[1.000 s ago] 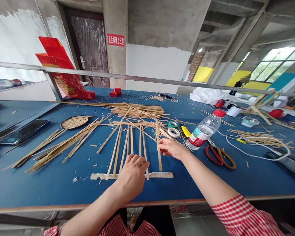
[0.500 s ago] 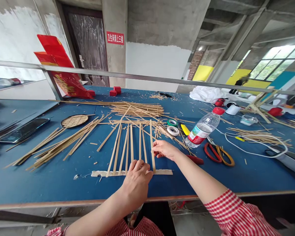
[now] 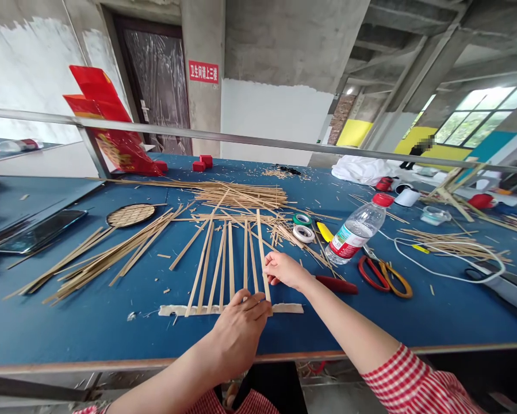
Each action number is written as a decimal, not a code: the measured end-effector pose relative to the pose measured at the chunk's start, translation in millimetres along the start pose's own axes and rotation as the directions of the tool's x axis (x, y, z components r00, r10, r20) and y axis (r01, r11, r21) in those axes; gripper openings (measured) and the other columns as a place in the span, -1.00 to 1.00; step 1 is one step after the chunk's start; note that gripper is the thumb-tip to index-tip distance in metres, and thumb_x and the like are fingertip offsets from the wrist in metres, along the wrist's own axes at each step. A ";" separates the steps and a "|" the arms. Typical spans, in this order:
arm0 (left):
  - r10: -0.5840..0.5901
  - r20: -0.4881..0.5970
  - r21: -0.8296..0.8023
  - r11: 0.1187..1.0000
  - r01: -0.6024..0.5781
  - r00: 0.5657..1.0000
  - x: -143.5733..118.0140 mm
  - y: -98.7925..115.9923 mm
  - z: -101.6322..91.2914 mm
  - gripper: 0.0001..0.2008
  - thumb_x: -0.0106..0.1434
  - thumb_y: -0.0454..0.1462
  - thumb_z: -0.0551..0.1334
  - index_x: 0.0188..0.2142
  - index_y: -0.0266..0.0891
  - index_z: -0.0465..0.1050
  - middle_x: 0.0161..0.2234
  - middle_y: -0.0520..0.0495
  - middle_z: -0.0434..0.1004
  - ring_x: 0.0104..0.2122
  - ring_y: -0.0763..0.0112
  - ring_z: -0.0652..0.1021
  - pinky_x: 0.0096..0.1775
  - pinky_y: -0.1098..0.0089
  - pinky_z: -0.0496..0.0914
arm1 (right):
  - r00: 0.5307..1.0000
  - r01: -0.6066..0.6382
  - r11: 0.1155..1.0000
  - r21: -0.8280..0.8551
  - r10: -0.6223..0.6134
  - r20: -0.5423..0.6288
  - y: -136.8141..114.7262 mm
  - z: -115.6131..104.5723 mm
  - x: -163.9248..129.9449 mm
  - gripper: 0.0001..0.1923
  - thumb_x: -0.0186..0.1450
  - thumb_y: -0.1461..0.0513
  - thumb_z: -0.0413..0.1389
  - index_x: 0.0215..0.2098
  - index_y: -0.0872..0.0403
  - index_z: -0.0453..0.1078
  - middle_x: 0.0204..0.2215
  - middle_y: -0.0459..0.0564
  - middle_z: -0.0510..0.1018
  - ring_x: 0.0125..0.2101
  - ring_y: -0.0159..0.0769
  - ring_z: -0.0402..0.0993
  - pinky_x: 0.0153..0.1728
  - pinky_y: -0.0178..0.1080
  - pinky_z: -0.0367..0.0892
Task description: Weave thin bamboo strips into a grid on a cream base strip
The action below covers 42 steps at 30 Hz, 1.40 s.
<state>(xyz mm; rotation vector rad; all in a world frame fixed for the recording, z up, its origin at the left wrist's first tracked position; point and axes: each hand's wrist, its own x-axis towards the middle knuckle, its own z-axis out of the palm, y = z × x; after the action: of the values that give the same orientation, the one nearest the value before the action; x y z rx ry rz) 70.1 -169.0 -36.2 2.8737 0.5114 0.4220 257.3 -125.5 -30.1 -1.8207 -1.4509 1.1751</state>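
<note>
Bamboo strip [image 3: 261, 253], thin and pale, lies just right of frame centre, running from the tangle of loose strips in mid-frame down to the white tape band [image 3: 284, 309] stuck across the blue worktop [image 3: 90, 322]. Right hand [image 3: 284, 269] sits at the strip's lower half, its fingertips pinched on the strip's right edge, the rest of the fingers curled in; it has hold of this strip and nothing else. Left hand [image 3: 238, 325], lower centre of the frame, rests palm down with fingers loosely spread, fingertips pressing the strip's lower end where it meets the tape band; it grips nothing. The two hands are close together, the strip passing between them.

Left of the held strip, a row of laid strips [image 3: 223, 264] stands roughly parallel, their lower ends on the same tape band. Further left lies a bundle of long strips [image 3: 103, 256], and above it a small round woven mat [image 3: 131, 214]. Right of centre are two tape rolls [image 3: 303, 227], a yellow-handled tool [image 3: 326, 231], a water bottle [image 3: 356, 230] tilted on its side, a red-handled tool [image 3: 336, 284] just behind the right wrist, and scissors [image 3: 385, 276]. A white cord [image 3: 452, 259] loops at right.
</note>
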 end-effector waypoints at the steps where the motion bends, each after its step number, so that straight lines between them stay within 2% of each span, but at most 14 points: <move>1: 0.000 0.016 0.002 1.000 0.000 1.000 1.3 0.5 -2.4 -0.59 0.10 -0.37 0.04 -0.01 -0.29 0.24 -0.03 -0.13 0.36 0.00 0.28 0.30 0.02 0.24 0.07 | 1.000 0.009 0.999 -0.034 -0.009 -0.007 0.1 0.5 0.3 -0.90 0.12 0.37 -0.04 -0.49 0.08 0.11 -0.72 -0.22 0.36 -0.67 -0.50 0.34 -0.63 -0.44 0.25; 7: -0.025 0.083 -0.004 1.000 0.025 0.996 6.2 5.6 -16.6 -0.63 0.09 -0.36 0.04 -0.06 -0.29 0.27 -0.11 -0.15 0.39 -0.09 0.26 0.35 0.00 0.23 0.12 | 0.994 0.046 0.961 -0.274 -0.072 -0.087 -2.3 1.7 -0.7 -0.91 0.07 0.37 0.00 -0.50 0.07 0.17 -0.72 -0.23 0.36 -0.68 -0.50 0.30 -0.62 -0.46 0.13; 13: -0.029 0.097 0.005 1.000 0.029 0.995 8.6 7.1 -21.3 -0.66 0.07 -0.36 0.05 -0.12 -0.29 0.30 -0.16 -0.15 0.40 -0.15 0.27 0.37 -0.01 0.23 0.14 | 0.986 0.000 0.881 -0.473 -0.079 -0.148 -3.8 3.9 -0.8 -0.93 0.08 0.34 0.01 -0.44 0.08 0.27 -0.57 -0.12 0.48 -0.55 -0.41 0.40 -0.55 -0.40 0.12; 16: -0.022 0.092 -0.006 1.000 0.023 0.996 10.1 6.1 -20.1 -0.69 0.05 -0.37 0.06 -0.17 -0.27 0.32 -0.20 -0.14 0.41 -0.18 0.27 0.38 -0.03 0.23 0.15 | 0.979 -0.045 0.831 -0.555 -0.073 -0.190 -8.4 6.1 -2.0 -0.82 0.10 0.32 0.02 -0.30 0.09 0.31 -0.48 -0.04 0.52 -0.40 -0.30 0.44 -0.48 -0.35 0.15; 21: -0.011 0.057 -0.020 1.000 0.012 0.998 11.2 3.5 -15.1 -0.72 0.04 -0.37 0.07 -0.21 -0.27 0.34 -0.23 -0.14 0.42 -0.18 0.28 0.38 0.00 0.23 0.13 | 0.976 -0.122 0.652 -0.748 -0.059 -0.211 -16.6 7.8 -10.0 -0.59 0.14 0.26 0.00 -0.02 0.09 0.18 -0.27 0.08 0.50 -0.26 -0.17 0.44 -0.35 -0.23 0.25; 22: -0.007 0.051 -0.024 1.000 0.008 0.999 11.2 2.8 -13.9 -0.72 0.03 -0.37 0.07 -0.21 -0.27 0.34 -0.23 -0.13 0.42 -0.18 0.28 0.39 0.00 0.23 0.12 | 0.975 -0.095 0.653 -0.752 -0.093 -0.203 -16.1 7.7 -12.9 -0.55 0.14 0.26 -0.01 0.02 0.09 0.15 -0.23 0.09 0.49 -0.22 -0.17 0.43 -0.31 -0.22 0.26; 24: -0.009 0.035 -0.027 1.000 0.010 0.999 10.9 1.5 -11.7 -0.72 0.03 -0.37 0.07 -0.22 -0.27 0.34 -0.23 -0.12 0.42 -0.19 0.29 0.39 0.01 0.23 0.11 | 0.964 0.047 0.677 -0.734 -0.223 -0.143 -11.9 8.0 -19.9 -0.50 0.15 0.27 -0.04 0.08 0.09 0.09 -0.11 0.09 0.42 -0.12 -0.20 0.36 -0.19 -0.21 0.25; 26: -0.015 0.017 -0.027 1.000 0.016 1.000 10.6 0.5 -10.6 -0.74 0.03 -0.38 0.07 -0.23 -0.28 0.33 -0.24 -0.12 0.42 -0.19 0.30 0.39 0.01 0.23 0.11 | 0.936 0.232 0.674 -0.701 -0.351 -0.028 -3.4 9.4 -27.3 -0.45 0.15 0.30 -0.08 0.13 0.09 0.04 0.01 0.08 0.33 0.00 -0.25 0.25 -0.05 -0.23 0.18; 28: -0.021 0.003 -0.036 0.999 0.021 1.000 10.4 0.2 -11.3 -0.75 0.04 -0.38 0.06 -0.25 -0.27 0.32 -0.23 -0.11 0.42 -0.19 0.30 0.38 0.00 0.24 0.13 | 0.917 0.334 0.645 -0.687 -0.390 0.080 7.4 11.8 -33.5 -0.41 0.15 0.33 -0.11 0.17 0.10 0.00 0.09 0.07 0.24 0.09 -0.27 0.13 0.06 -0.21 0.07; 31: -0.020 -0.007 -0.070 0.997 0.019 1.000 10.9 1.6 -15.0 -0.75 0.03 -0.41 0.05 -0.26 -0.23 0.30 -0.23 -0.07 0.42 -0.18 0.32 0.38 -0.04 0.27 0.16 | 0.921 0.352 0.604 -0.715 -0.361 0.149 22.6 16.7 -38.8 -0.41 0.19 0.32 -0.17 0.20 0.13 -0.04 0.16 0.08 0.13 0.16 -0.25 -0.03 0.12 -0.12 -0.03; 36: -0.056 0.001 -0.053 0.997 0.056 0.998 12.2 5.6 -18.7 -0.68 0.04 -0.43 0.04 -0.16 -0.25 0.23 -0.22 -0.07 0.41 -0.15 0.33 0.36 -0.02 0.28 0.13 | 0.916 0.363 0.582 -0.728 -0.368 0.162 31.2 20.9 -40.3 -0.43 0.24 0.30 -0.23 0.23 0.13 -0.11 0.20 0.04 0.03 0.19 -0.26 -0.15 0.15 -0.08 -0.12; 39: -0.062 0.004 -0.008 0.998 0.062 0.998 10.7 6.4 -16.9 -0.63 0.04 -0.39 0.06 -0.10 -0.27 0.19 -0.19 -0.10 0.40 -0.14 0.30 0.35 0.00 0.25 0.11 | 0.932 0.350 0.640 -0.684 -0.312 0.185 22.5 14.7 -41.8 -0.40 0.22 0.32 -0.17 0.23 0.14 -0.13 0.20 0.08 0.02 0.20 -0.26 -0.16 0.15 -0.08 -0.12; 42: -0.057 0.018 0.005 0.998 0.057 0.998 8.5 5.8 -14.9 -0.63 0.04 -0.38 0.07 -0.10 -0.26 0.18 -0.20 -0.09 0.39 -0.15 0.31 0.35 0.00 0.25 0.11 | 0.947 0.320 0.743 -0.587 -0.228 0.228 8.1 4.0 -44.8 -0.37 0.19 0.28 -0.10 0.23 0.15 -0.11 0.20 0.09 0.01 0.20 -0.25 -0.16 0.16 -0.13 -0.11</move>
<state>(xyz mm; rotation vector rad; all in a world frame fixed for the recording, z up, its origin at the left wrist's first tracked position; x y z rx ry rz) 74.9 -169.2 -18.8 2.8565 0.5902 0.3859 255.8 -170.9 -25.2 -1.8355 -2.3103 0.7249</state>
